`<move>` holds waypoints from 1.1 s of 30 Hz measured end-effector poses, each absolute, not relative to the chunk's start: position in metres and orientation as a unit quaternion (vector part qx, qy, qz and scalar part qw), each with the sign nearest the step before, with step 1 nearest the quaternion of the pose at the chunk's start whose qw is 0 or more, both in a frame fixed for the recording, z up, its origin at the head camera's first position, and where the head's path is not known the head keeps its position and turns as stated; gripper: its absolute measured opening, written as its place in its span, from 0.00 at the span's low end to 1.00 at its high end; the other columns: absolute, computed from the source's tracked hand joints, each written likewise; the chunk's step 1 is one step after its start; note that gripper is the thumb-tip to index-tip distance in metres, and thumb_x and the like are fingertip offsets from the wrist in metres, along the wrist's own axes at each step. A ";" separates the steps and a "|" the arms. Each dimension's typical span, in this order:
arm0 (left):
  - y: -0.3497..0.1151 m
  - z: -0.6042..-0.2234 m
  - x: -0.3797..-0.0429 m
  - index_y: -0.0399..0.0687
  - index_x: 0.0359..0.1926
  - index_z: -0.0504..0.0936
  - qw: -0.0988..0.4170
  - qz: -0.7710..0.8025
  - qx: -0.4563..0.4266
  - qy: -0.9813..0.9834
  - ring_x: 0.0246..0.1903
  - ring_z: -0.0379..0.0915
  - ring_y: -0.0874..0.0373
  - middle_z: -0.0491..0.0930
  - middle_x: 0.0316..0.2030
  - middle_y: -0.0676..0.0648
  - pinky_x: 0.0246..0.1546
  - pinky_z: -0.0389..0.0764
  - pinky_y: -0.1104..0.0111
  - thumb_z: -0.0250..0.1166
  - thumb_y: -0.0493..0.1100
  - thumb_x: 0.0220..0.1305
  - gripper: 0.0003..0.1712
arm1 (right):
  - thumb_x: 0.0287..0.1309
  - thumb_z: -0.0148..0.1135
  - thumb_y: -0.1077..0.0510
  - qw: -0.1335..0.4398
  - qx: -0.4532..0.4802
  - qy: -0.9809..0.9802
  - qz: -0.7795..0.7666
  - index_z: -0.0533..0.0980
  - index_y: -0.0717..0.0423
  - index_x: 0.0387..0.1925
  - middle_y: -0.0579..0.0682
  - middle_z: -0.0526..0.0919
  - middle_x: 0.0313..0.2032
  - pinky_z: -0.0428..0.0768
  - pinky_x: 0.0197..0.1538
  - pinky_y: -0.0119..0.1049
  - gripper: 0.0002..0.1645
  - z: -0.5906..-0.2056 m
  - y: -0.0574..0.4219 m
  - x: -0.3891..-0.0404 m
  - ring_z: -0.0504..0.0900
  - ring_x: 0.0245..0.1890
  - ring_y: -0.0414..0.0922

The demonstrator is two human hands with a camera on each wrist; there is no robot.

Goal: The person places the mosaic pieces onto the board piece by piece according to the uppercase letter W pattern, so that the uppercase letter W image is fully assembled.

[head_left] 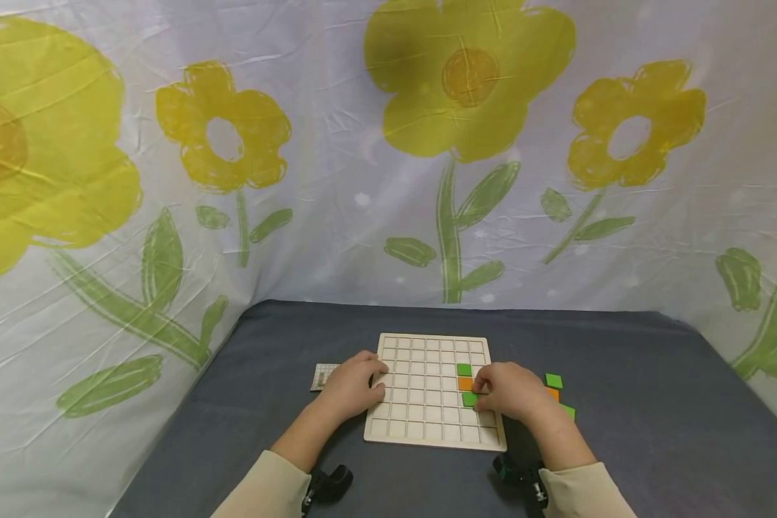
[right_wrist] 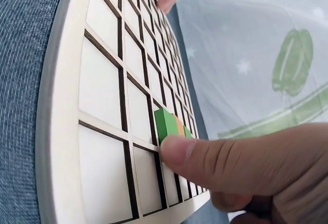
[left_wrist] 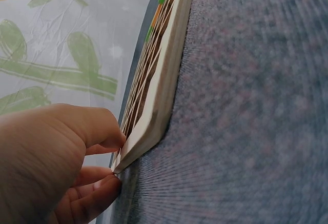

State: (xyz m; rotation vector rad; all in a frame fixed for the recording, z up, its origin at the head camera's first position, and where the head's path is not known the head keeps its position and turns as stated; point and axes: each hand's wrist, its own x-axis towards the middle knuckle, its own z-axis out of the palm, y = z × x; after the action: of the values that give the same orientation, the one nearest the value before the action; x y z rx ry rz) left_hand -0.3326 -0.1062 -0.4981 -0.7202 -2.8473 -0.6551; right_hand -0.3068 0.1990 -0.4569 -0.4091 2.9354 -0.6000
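A pale wooden grid board (head_left: 416, 410) lies flat on the dark tablecloth. At its left edge my left hand (head_left: 352, 385) holds the board's rim, thumb and fingers bent against it; the left wrist view shows those fingertips (left_wrist: 110, 185) right at the edge. On the board's right part, a green block (head_left: 464, 369), an orange block (head_left: 465, 383) and a nearer green block (head_left: 469, 399) form a column. My right hand (head_left: 508, 392) pinches the nearer green block, its thumb on the block's near end in the right wrist view. The other fingers there are mostly hidden.
Loose green (head_left: 553, 381) and orange blocks (head_left: 552, 393) lie right of the board, partly behind the right wrist. A small card with a printed grid (head_left: 321, 375) lies left, beside the left hand. A flowered curtain (head_left: 337, 237) hangs behind the table.
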 end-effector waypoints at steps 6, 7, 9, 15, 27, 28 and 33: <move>-0.106 -0.497 -0.332 0.42 0.54 0.87 0.067 -0.216 -0.238 -0.945 0.53 0.79 0.44 0.79 0.56 0.41 0.49 0.82 0.51 0.66 0.38 0.64 0.17 | 0.48 0.82 0.54 0.061 -0.129 0.972 -0.185 0.84 0.45 0.28 0.40 0.82 0.31 0.76 0.33 0.41 0.10 -0.456 0.200 -0.306 0.74 0.27 0.40; -0.106 -0.496 -0.331 0.42 0.53 0.87 0.067 -0.216 -0.238 -0.945 0.53 0.79 0.44 0.79 0.56 0.41 0.49 0.82 0.51 0.66 0.38 0.64 0.17 | 0.48 0.81 0.54 0.062 -0.129 0.972 -0.187 0.83 0.45 0.27 0.40 0.82 0.30 0.76 0.33 0.41 0.10 -0.455 0.200 -0.305 0.74 0.27 0.40; -0.106 -0.495 -0.331 0.43 0.53 0.87 0.065 -0.216 -0.238 -0.945 0.53 0.79 0.44 0.79 0.56 0.40 0.49 0.82 0.51 0.66 0.38 0.63 0.17 | 0.48 0.82 0.52 0.060 -0.129 0.972 -0.188 0.83 0.45 0.26 0.40 0.81 0.29 0.75 0.33 0.41 0.11 -0.455 0.199 -0.304 0.73 0.26 0.40; -0.106 -0.495 -0.331 0.43 0.54 0.87 0.062 -0.217 -0.238 -0.945 0.52 0.80 0.44 0.79 0.56 0.40 0.47 0.82 0.51 0.65 0.38 0.64 0.17 | 0.49 0.80 0.49 0.052 -0.121 0.974 -0.185 0.80 0.45 0.19 0.39 0.78 0.22 0.71 0.28 0.38 0.15 -0.455 0.194 -0.303 0.72 0.23 0.40; -0.106 -0.497 -0.333 0.44 0.55 0.86 0.051 -0.225 -0.234 -0.945 0.53 0.79 0.43 0.78 0.57 0.40 0.48 0.82 0.51 0.65 0.40 0.65 0.18 | 0.48 0.81 0.56 0.044 -0.145 0.969 -0.195 0.87 0.41 0.33 0.41 0.86 0.35 0.78 0.38 0.44 0.11 -0.458 0.186 -0.304 0.77 0.32 0.42; -0.106 -0.497 -0.333 0.44 0.55 0.86 0.049 -0.224 -0.233 -0.945 0.53 0.79 0.44 0.78 0.57 0.40 0.48 0.82 0.51 0.65 0.40 0.65 0.18 | 0.48 0.82 0.57 0.043 -0.149 0.968 -0.198 0.87 0.41 0.32 0.40 0.86 0.37 0.79 0.39 0.44 0.10 -0.458 0.186 -0.304 0.77 0.33 0.41; -0.106 -0.497 -0.333 0.44 0.55 0.86 0.047 -0.226 -0.231 -0.945 0.53 0.79 0.44 0.78 0.58 0.40 0.48 0.81 0.51 0.64 0.39 0.64 0.18 | 0.48 0.81 0.57 0.030 -0.177 0.961 -0.210 0.89 0.44 0.37 0.40 0.87 0.36 0.81 0.40 0.44 0.12 -0.460 0.184 -0.307 0.82 0.35 0.41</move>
State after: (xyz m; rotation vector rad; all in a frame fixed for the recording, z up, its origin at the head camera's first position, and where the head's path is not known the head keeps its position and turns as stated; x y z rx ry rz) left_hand -0.3327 -0.1063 -0.4971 -0.7041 -2.8848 -0.6891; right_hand -0.3066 0.1843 -0.4600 -0.5457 2.9639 -0.6475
